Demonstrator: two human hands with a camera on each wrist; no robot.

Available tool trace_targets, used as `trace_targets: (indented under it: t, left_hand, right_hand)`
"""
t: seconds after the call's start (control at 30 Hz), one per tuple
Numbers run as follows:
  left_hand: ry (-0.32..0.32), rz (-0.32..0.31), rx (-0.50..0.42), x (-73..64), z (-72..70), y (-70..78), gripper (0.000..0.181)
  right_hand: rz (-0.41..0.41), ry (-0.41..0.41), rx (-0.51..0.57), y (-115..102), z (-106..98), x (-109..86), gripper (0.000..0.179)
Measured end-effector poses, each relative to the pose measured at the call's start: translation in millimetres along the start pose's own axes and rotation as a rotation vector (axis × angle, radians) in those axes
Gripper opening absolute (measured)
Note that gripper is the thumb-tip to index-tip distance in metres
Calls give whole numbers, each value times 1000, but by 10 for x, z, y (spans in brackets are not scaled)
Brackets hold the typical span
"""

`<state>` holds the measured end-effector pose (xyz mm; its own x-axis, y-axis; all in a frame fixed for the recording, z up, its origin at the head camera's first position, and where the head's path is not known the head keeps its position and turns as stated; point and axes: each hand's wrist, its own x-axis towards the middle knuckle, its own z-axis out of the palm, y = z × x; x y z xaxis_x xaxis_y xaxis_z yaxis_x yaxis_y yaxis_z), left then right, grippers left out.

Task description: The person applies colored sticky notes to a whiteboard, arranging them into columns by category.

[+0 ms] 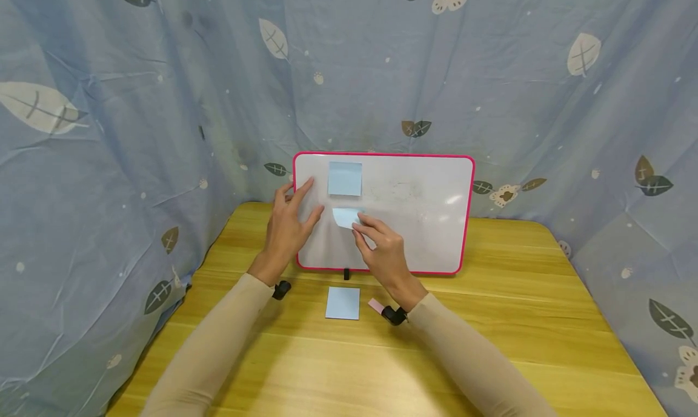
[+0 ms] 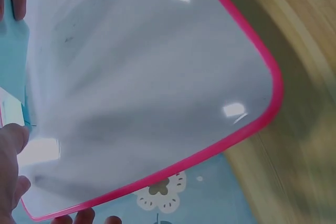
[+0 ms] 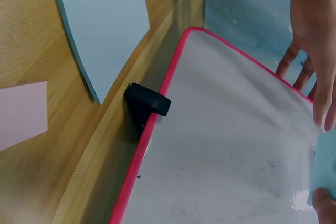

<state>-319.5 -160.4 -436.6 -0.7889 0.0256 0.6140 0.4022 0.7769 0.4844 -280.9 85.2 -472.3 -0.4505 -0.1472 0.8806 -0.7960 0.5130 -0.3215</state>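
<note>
A white whiteboard (image 1: pixel 425 229) with a pink frame stands tilted back on the table. My left hand (image 1: pixel 286 229) holds its left edge, thumb and index finger over the front face, other fingers round the edge. My right hand (image 1: pixel 384 250) pinches a light blue sticky note (image 1: pixel 344 217) by its right side, close over the board; its lower edge curls outward. Above it, another blue sticky note (image 1: pixel 345 179) is stuck flat near the board's top. In the right wrist view, the pinched note (image 3: pixel 324 161) lies between the thumb and the left hand's fingertips.
A pad of blue sticky notes (image 1: pixel 342 303) lies on the wooden table (image 1: pixel 305 368) before the board. Right of it is a pink paper strip (image 1: pixel 375 305). A black support (image 3: pixel 147 100) clasps the board's lower edge. Patterned blue curtains (image 1: pixel 349 59) hang behind and at both sides.
</note>
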Motion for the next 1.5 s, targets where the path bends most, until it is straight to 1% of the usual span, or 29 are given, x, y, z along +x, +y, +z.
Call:
trace_targets:
  t: [0.17, 0.57, 0.83, 1.03, 1.33, 1.5]
  left_hand:
    - [-16, -37, 3, 57, 30, 26, 77]
    - [-31, -79, 0, 155, 89, 26, 86]
    - [-43, -88, 8, 172, 96, 28, 89]
    - [-48, -92, 9, 185, 106, 23, 89]
    - [-45, -98, 18, 190, 126, 32, 90]
    - [-29, -99, 26, 194, 156, 37, 90]
  right_hand:
    - [2, 9, -16, 17, 67, 16, 19]
    - [38, 4, -24, 31, 180, 24, 18]
    - [45, 1, -18, 19, 206, 58, 19]
    - [49, -9, -34, 28, 229, 75, 20]
    - [33, 7, -45, 43, 269, 66, 19]
    - [32, 14, -41, 48, 288, 56, 19]
